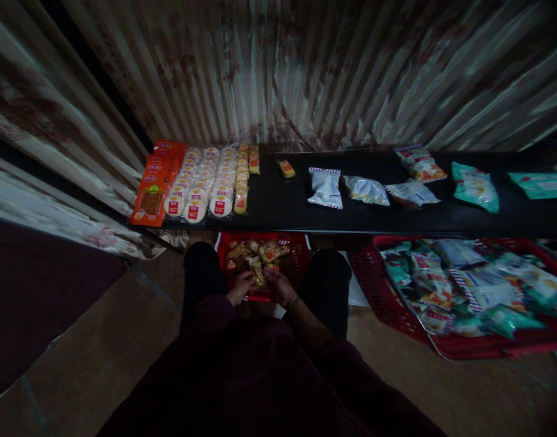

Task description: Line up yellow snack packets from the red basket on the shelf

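"Head view: where was the packet (257,273)?"
"Above other packets (270,249) in the basket (302,244), between the knees (332,267), near the shelf (283,209)."
"And the fingers?"
"Those of the left hand (242,287) and right hand (281,287) grasped it from opposite sides."
"On the shelf?"
"Rows of wrapped snacks (221,182), toward the left."

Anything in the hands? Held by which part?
A yellow wrapped packet, apparently held between the left hand and the right hand, by its sides toward the near end; exact finger contact is too dark to tell.
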### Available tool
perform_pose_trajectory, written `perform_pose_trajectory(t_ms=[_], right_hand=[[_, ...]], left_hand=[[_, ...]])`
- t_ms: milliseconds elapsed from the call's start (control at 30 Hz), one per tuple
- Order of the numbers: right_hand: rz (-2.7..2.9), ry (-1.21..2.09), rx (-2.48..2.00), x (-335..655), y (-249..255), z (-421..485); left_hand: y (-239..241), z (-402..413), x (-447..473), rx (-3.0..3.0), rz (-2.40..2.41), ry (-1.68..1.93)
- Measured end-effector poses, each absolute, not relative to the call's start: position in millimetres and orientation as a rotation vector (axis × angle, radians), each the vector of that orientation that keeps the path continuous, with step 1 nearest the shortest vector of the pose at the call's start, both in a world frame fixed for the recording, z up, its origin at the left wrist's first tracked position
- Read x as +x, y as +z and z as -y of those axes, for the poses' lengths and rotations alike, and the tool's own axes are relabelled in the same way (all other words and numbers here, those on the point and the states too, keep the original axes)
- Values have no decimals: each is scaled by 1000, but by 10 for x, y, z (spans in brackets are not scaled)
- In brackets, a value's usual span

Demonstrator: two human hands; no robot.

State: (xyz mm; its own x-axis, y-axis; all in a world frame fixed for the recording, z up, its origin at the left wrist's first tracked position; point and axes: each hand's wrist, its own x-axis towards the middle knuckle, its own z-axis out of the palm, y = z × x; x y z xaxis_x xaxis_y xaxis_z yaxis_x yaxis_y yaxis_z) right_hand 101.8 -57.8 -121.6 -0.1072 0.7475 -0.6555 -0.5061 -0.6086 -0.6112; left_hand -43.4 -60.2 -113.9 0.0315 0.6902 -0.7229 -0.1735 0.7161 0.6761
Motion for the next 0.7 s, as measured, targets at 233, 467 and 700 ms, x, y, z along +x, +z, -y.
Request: perform_pose_trajectory(t_ms=[233,467,700], right_hand=[[270,1866,-1331,999,-1195,566],[343,1950,-1253,1001,-1127,590],[295,2000,-1182,993,-1109,610]], left_hand=[[-1200,595,-416,469,-1381,709],[-1274,587,-397,468,-1386,715],[-1290,600,-423,458,-1374,737]])
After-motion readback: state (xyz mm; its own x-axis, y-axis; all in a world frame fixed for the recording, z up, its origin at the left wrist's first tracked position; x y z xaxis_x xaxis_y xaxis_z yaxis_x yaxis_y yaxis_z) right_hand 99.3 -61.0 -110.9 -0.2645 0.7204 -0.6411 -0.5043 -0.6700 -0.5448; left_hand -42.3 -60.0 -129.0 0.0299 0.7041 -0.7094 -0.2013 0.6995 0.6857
